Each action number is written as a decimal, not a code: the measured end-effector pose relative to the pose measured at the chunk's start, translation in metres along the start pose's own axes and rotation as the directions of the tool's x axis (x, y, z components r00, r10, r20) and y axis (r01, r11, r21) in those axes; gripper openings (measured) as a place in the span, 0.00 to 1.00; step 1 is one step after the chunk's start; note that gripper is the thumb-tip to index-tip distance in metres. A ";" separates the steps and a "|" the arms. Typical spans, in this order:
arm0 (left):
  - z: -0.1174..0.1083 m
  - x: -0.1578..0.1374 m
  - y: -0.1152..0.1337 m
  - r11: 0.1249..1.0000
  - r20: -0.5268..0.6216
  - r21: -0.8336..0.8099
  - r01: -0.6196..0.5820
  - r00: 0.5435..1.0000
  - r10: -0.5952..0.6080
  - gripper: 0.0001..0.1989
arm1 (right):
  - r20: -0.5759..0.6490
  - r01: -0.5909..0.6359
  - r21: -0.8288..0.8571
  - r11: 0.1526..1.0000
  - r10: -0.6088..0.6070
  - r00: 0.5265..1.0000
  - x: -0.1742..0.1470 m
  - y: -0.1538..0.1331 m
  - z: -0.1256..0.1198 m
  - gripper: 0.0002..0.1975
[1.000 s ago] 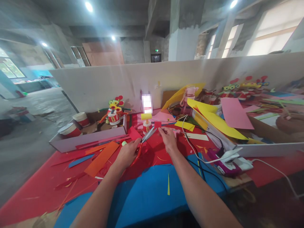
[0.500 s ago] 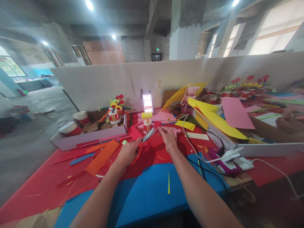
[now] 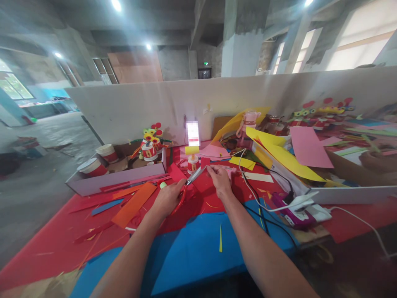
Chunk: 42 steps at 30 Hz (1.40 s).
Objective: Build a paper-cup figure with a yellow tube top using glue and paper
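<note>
Red sheets cover the table (image 3: 39, 248). A blue sheet (image 3: 189, 256) lies along its near edge. Left of the blue sheet are an orange strip (image 3: 135, 204) and a blue strip (image 3: 107, 207); beyond it, a cup figure (image 3: 192, 165), a yellow card (image 3: 242, 163) and a white strip (image 3: 257, 177); to its right, a purple socket block (image 3: 293, 215).

You can read no text for certain here. On the red-and-white cup (image 3: 148, 155) of the figure to your left, a small yellowish label carries dark marks, too tiny to make out; the cup (image 3: 191, 167) in the middle of your tabletop (image 3: 46, 248) bears a similar one. The bright screen (image 3: 192, 133) just behind it is pixelated, and the lit green sign (image 3: 205, 63) on the far wall is too small for you to read.
</note>
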<state>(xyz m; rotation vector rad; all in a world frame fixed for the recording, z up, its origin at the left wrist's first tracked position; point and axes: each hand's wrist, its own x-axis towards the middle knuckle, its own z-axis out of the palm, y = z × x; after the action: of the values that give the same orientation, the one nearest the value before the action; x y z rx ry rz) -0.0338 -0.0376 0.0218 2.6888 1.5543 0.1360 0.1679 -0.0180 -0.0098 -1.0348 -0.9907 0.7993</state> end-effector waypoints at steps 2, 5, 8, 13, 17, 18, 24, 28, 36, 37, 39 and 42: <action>0.000 0.000 0.000 1.000 -0.002 0.000 -0.002 1.000 0.002 0.18 | -0.001 -0.004 0.002 1.000 0.004 1.000 0.000 0.000 0.000 0.15; 0.001 0.000 0.000 1.000 -0.013 0.004 -0.008 1.000 0.008 0.17 | 0.006 -0.005 -0.003 1.000 0.005 1.000 0.001 0.001 -0.001 0.15; 0.001 0.000 -0.001 1.000 -0.023 0.010 -0.011 1.000 0.012 0.16 | 0.011 0.004 -0.018 1.000 -0.004 1.000 0.001 0.001 -0.001 0.15; 0.002 0.000 -0.002 1.000 -0.024 0.020 -0.002 1.000 0.002 0.16 | 0.004 0.002 -0.033 0.999 -0.002 1.000 0.000 -0.002 -0.001 0.15; 0.003 0.000 -0.003 1.000 -0.038 0.018 -0.015 0.999 0.016 0.15 | -0.001 -0.004 -0.028 1.000 0.004 1.000 -0.001 -0.003 -0.001 0.15; 0.003 0.000 -0.003 1.000 -0.038 0.012 -0.016 0.999 0.016 0.15 | 0.002 -0.002 -0.033 0.999 0.002 1.000 0.000 -0.003 -0.001 0.15; 0.000 -0.001 -0.001 1.000 -0.022 -0.016 0.000 1.000 -0.001 0.14 | 0.001 0.001 -0.041 0.999 -0.001 1.000 0.001 0.000 -0.002 0.14; -0.001 -0.001 -0.001 1.000 -0.022 0.000 0.006 1.000 -0.006 0.14 | -0.007 -0.025 -0.001 1.000 0.025 1.000 0.002 0.000 -0.002 0.14; -0.001 -0.001 -0.001 0.999 -0.003 0.045 0.013 1.000 -0.013 0.18 | -0.017 0.031 -0.011 0.999 -0.031 0.999 0.008 -0.004 -0.010 0.13; -0.002 -0.001 -0.001 0.999 0.001 0.045 0.014 1.000 -0.014 0.18 | -0.014 0.032 -0.019 0.999 -0.032 0.999 0.008 -0.004 -0.010 0.13; -0.003 -0.001 0.000 0.999 0.005 0.047 0.010 1.000 -0.010 0.18 | -0.009 0.032 -0.021 0.999 -0.032 0.999 0.007 -0.004 -0.010 0.14; -0.003 -0.001 0.000 0.999 -0.004 0.050 -0.002 1.000 0.002 0.17 | -0.004 0.032 -0.017 0.999 -0.032 0.999 0.007 -0.004 -0.010 0.14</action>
<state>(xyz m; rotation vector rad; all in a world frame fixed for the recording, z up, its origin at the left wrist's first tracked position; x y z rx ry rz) -0.0348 -0.0386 0.0246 2.7297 1.5773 0.1041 0.1802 -0.0165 -0.0061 -1.0322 -1.0097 0.7632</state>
